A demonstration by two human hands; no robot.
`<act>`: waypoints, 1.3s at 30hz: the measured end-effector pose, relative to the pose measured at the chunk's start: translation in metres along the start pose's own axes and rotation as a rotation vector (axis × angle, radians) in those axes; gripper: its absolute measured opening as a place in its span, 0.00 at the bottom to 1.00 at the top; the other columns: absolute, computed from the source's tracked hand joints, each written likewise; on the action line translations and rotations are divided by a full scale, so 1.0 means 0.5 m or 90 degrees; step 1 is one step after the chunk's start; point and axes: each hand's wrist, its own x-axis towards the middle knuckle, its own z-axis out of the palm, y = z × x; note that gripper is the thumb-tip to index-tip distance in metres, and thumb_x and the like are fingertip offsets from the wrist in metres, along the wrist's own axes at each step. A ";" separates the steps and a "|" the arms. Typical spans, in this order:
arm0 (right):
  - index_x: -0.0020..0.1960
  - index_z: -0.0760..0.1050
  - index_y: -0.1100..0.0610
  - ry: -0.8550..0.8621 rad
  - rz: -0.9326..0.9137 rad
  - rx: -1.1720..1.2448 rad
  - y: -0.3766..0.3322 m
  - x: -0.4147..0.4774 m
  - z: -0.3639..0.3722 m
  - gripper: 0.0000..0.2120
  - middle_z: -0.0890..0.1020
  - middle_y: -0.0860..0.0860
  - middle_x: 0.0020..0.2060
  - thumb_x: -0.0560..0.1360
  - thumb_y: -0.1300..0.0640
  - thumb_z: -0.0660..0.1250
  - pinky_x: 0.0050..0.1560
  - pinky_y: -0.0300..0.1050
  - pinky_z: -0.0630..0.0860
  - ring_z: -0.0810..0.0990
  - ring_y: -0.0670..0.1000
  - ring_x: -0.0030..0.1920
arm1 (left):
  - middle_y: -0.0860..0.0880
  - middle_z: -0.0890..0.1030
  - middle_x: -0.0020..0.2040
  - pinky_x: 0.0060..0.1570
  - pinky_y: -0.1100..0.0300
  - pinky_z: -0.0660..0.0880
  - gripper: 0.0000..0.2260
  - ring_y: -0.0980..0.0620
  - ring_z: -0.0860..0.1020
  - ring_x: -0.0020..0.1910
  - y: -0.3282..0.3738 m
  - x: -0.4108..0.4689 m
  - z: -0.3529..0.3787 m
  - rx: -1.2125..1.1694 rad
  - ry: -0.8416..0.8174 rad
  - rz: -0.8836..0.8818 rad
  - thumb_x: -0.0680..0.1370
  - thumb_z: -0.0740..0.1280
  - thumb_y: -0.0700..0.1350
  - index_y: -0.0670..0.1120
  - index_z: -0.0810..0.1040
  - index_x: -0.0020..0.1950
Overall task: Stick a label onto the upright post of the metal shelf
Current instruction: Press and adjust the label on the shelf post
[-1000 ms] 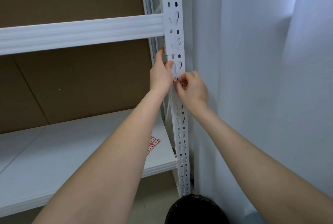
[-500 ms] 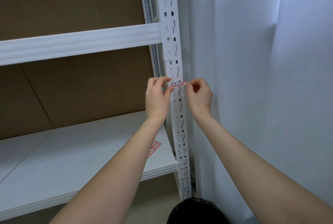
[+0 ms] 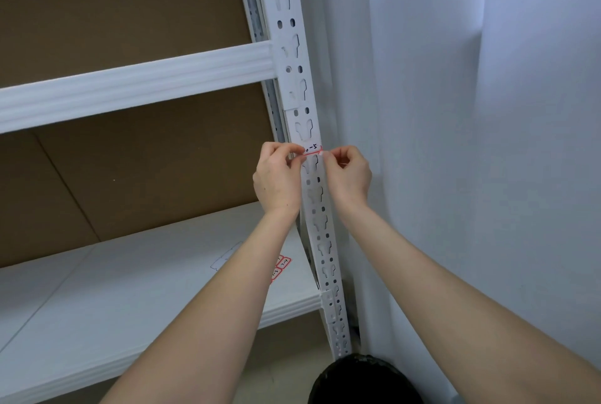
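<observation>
Red-bordered white paper label across perforated white metal post, edges pinched by left hand and right hand; pale wall just beside.

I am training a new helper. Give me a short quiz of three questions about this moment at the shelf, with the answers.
1. True or false: only the right hand pinches the label.
2. Where does the label sheet lie? A) on the lower shelf; B) on the floor; C) on the upper beam.
3. Fill in: the label held at the post has a ___ border.

Key: 1 false, the left hand pinches its other end; 2 A; 3 red.
</observation>
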 end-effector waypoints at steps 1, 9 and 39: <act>0.41 0.73 0.55 0.000 -0.001 -0.001 0.001 -0.001 0.002 0.04 0.77 0.45 0.35 0.74 0.56 0.66 0.41 0.38 0.69 0.74 0.46 0.38 | 0.54 0.76 0.49 0.39 0.63 0.69 0.02 0.55 0.78 0.41 -0.001 0.002 0.001 0.007 -0.001 -0.002 0.75 0.70 0.46 0.51 0.82 0.45; 0.41 0.74 0.55 -0.002 0.002 -0.007 0.006 -0.002 0.008 0.04 0.77 0.45 0.35 0.74 0.56 0.65 0.42 0.40 0.70 0.75 0.47 0.38 | 0.51 0.74 0.51 0.33 0.58 0.68 0.05 0.48 0.77 0.37 0.002 0.011 0.006 0.122 0.009 0.049 0.77 0.66 0.46 0.47 0.80 0.45; 0.40 0.73 0.56 -0.073 0.052 0.045 0.024 -0.011 -0.008 0.07 0.76 0.47 0.32 0.77 0.57 0.64 0.37 0.43 0.79 0.75 0.46 0.30 | 0.50 0.82 0.37 0.38 0.58 0.78 0.13 0.51 0.81 0.34 -0.053 -0.023 0.004 -0.051 -0.036 -0.144 0.81 0.58 0.48 0.47 0.79 0.44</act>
